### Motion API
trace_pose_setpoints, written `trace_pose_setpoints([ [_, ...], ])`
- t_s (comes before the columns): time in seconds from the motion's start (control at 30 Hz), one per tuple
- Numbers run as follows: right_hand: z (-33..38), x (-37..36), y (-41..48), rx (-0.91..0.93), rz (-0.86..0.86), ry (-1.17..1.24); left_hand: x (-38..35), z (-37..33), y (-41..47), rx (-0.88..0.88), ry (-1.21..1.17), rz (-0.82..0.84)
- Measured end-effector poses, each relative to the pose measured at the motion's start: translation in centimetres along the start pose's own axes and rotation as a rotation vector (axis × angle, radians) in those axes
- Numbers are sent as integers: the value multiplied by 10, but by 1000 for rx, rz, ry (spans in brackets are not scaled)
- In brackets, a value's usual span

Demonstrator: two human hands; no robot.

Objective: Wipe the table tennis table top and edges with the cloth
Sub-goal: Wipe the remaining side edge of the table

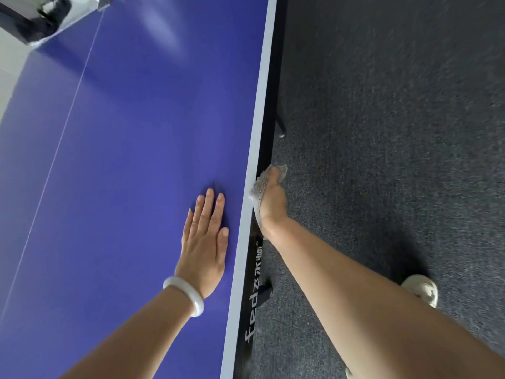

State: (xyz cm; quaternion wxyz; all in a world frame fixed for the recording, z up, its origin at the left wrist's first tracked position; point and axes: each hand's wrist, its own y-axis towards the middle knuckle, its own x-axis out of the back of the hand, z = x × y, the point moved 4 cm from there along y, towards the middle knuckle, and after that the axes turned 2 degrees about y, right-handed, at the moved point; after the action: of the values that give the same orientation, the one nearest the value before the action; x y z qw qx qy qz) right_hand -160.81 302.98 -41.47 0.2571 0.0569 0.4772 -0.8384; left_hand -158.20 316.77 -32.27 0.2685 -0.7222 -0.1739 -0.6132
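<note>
My right hand [273, 199] grips the cloth [258, 187], fingers curled round it, pressing it to the black edge [269, 127]. My left hand [205, 242] lies flat on the blue top [123, 132], fingers straight. I judge the edge part-wiped, with a long run ahead. I cannot tell whether the top is done. The lettering [252, 296] reads "fed", then Chinese characters.
</note>
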Motion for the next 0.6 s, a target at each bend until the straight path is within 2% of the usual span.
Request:
trace_pose_setpoints([
  [0.1, -14, 2, -15, 130, 58, 46, -6, -1, 1, 20, 16, -63],
  [0.2, -49, 9, -48, 233, 9, 26, -9, 2, 1, 1, 21, -92],
  [0.37, -98, 17, -99, 184, 102, -22, -7, 2, -1, -11, 5, -110],
  [0.47, -64, 18, -69, 161, 49, -103, -7, 3, 0, -12, -5, -103],
  [0.6, 1, 0, -43, 329, 100, 38, -6, 4, 0, -13, -24, -116],
])
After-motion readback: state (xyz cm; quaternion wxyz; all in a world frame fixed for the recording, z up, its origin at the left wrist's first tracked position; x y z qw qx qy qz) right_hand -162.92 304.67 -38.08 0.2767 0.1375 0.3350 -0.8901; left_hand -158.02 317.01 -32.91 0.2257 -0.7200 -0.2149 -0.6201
